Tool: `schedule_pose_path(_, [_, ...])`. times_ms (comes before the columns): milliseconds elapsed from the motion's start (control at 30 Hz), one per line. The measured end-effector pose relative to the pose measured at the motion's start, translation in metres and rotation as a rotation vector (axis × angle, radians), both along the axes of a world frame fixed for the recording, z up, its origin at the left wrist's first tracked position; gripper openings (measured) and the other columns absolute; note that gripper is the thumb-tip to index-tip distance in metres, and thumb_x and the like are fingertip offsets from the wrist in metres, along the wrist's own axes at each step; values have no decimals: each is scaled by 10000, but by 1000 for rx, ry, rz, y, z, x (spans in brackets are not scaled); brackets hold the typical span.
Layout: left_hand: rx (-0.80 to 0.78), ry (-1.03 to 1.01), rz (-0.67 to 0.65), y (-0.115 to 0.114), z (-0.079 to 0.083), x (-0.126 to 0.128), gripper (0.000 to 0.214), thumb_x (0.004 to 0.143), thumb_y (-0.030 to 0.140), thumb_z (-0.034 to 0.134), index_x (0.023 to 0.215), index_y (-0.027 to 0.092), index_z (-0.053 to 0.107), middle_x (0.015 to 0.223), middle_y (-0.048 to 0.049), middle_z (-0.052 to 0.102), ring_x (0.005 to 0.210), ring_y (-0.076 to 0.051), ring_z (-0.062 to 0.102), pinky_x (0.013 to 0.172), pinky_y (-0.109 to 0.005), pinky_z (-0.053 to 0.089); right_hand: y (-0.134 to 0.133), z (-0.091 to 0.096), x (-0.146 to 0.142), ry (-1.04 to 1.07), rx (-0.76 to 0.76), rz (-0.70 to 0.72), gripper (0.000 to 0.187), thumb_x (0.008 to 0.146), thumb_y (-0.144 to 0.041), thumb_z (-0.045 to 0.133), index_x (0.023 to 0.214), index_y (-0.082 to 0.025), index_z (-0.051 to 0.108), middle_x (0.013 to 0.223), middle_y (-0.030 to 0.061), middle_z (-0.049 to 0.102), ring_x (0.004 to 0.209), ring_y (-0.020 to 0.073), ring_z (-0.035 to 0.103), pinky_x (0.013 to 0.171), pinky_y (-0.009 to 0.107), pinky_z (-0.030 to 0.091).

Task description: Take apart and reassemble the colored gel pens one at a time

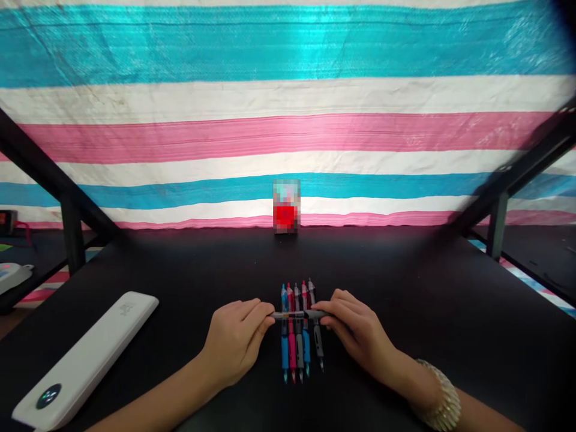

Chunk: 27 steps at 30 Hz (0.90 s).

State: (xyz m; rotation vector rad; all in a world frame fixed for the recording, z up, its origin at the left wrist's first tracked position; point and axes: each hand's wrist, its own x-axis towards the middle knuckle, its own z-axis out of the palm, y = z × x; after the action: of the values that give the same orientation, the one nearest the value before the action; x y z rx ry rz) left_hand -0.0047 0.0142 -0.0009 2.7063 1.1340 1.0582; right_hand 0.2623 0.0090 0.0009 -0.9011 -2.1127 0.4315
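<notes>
My left hand [238, 342] and my right hand [360, 333] hold a grey and clear pen [294, 315] level between them. The left fingers pinch its clear end, and the right fingers pinch the grey end. Whether its two parts are joined, I cannot tell. Behind and below it, several pens lie side by side on the black table, pointing away from me. Among them are a blue pen [285, 354], a pink pen [292, 354], a grey pen [299, 355] and, slightly slanted on the right, another grey pen [318, 341].
A long white device with a round dark display [90, 357] lies at left on the black table [202, 258]. At the far edge stands a small pixelated red object [285, 216]. Black frame bars [49, 174] flank the table; a striped sheet [225, 138] hangs behind.
</notes>
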Motion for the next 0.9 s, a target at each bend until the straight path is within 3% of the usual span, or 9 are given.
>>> schedule_pose_path(233, [134, 116, -63, 4, 7, 0, 315, 1074, 256, 327, 907, 165, 577, 661, -5, 675, 472, -155, 581, 485, -290, 375, -2, 1, -2, 65, -32, -14, 184, 1035, -220, 511, 1051, -171, 687, 729, 27, 581, 647, 173, 534, 572, 274, 438])
schedule_pose_path(467, [290, 151, -155, 11, 11, -5, 201, 1021, 254, 541, 1134, 104, 611, 839, -69, 752, 642, -177, 686, 578, -296, 486, -6, 3, -2, 76, -173, -31, 257, 1046, -240, 467, 868, -173, 641, 683, 0, 553, 599, 144, 512, 582, 261, 413])
schedule_pose_path(600, [281, 150, -150, 7, 10, -1, 134, 1017, 146, 497, 1045, 90, 615, 689, -36, 692, 553, -165, 639, 533, -292, 476, -7, 5, -5, 75, -175, -27, 302, 1057, -295, 456, 851, -171, 640, 678, 1, 551, 584, 140, 503, 549, 250, 399])
schedule_pose_path(733, [297, 115, -96, 1, 9, 4, 155, 992, 74, 445, 996, 97, 599, 684, -55, 679, 542, -175, 627, 504, -292, 461, -7, 4, -9, 88, -124, -32, 284, 1056, -314, 472, 911, -168, 667, 698, 18, 578, 618, 157, 533, 566, 260, 424])
schedule_pose_path(900, [188, 87, -78, -1, 8, 6, 194, 1011, 100, 396, 943, 140, 573, 660, -29, 630, 492, -157, 558, 470, -272, 428, -8, -1, -9, 123, -60, -29, 194, 1030, -255, 528, 984, -173, 697, 696, 20, 574, 634, 169, 529, 572, 271, 435])
